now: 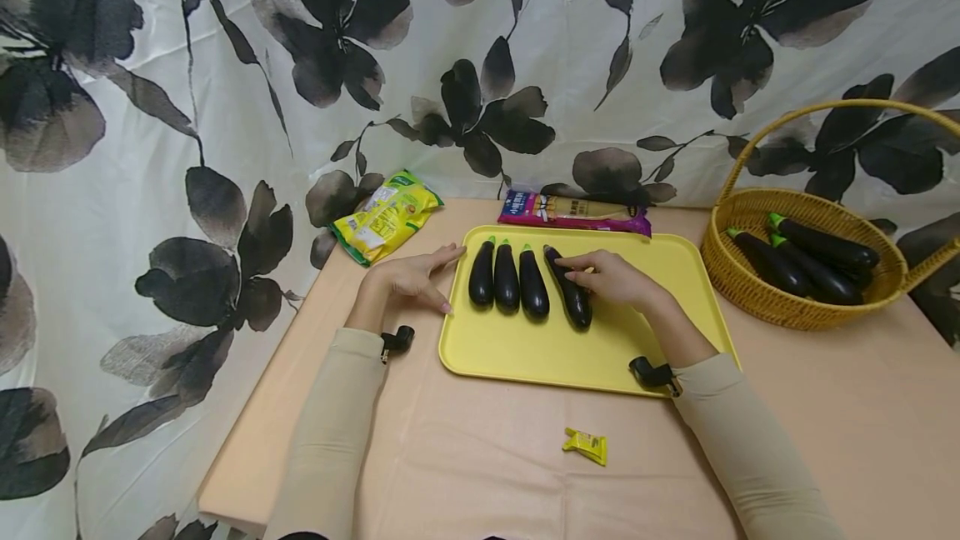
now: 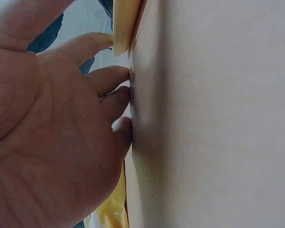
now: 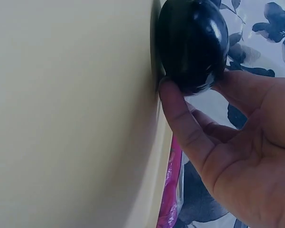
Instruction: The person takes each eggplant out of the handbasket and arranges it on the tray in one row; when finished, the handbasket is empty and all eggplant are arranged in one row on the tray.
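Yellow tray (image 1: 525, 361), one, laid flat on a table (image 1: 465, 461); four eggplants borne. Row of three eggplants (image 1: 507, 280), set side by side toward the tray's left, stems pointed away from the person. Fourth eggplant (image 1: 576, 300), placed just right of the row, slanted, its stem end tipped toward the third; it is pinched near that end by the right hand (image 1: 611, 276), thumb and fingers drawn in about its sides. Whether its full length is rested on the tray cannot be told. Left hand (image 1: 408, 273), fingers spread, nothing held; the tray's left rim is touched by a fingertip. Basket (image 1: 802, 315), at right, in which three more eggplants (image 1: 825, 244) are heaped. Purple packet (image 1: 573, 212) and green-and-yellow packet (image 1: 390, 215), kept behind the tray and at its far left corner; small yellow packet (image 1: 585, 445), found in front. Risks, as judged: the fourth eggplant could be rolled or swung round if released at a slant, since its skin is smooth and its body rounded; the third could be nudged crooked if the stem end is pushed left; the whole row could be set rolling if the rim is knocked by the left hand.
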A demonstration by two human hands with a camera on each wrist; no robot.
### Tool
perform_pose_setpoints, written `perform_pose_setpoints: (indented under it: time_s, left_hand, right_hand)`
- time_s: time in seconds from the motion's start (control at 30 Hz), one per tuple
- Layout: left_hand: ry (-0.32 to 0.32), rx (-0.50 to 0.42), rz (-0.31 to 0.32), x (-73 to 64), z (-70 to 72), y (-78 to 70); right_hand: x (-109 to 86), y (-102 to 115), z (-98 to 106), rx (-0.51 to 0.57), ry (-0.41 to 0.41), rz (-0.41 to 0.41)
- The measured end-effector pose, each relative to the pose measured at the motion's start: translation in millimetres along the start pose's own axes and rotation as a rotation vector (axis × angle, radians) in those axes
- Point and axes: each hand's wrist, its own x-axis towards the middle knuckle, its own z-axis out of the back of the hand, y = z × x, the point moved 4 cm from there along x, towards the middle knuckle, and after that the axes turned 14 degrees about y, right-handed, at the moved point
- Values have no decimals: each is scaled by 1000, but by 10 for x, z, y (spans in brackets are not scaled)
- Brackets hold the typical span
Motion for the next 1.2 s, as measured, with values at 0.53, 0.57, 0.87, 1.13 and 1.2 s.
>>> perform_pose_setpoints:
  time_s: [0.53,0.57,0.87,1.13,1.2]
  left_hand:
    - [-3,-12,2,3,-6,4]
    - [-3,-11,2,5,-6,6]
    - [-10,-7,1,4,-6,0]
    - [-10,0,5,0,-6,-6]
    - [-13,3,3,-2,-2,-12]
  right_hand:
    - [23,47,-65,4,16,24]
    - [24,48,-69,6,19,24]
    - [39,38,-85,13,29,24]
    - [16,35,-82,71,30,17]
    - [2,29,-77,99,36,14]
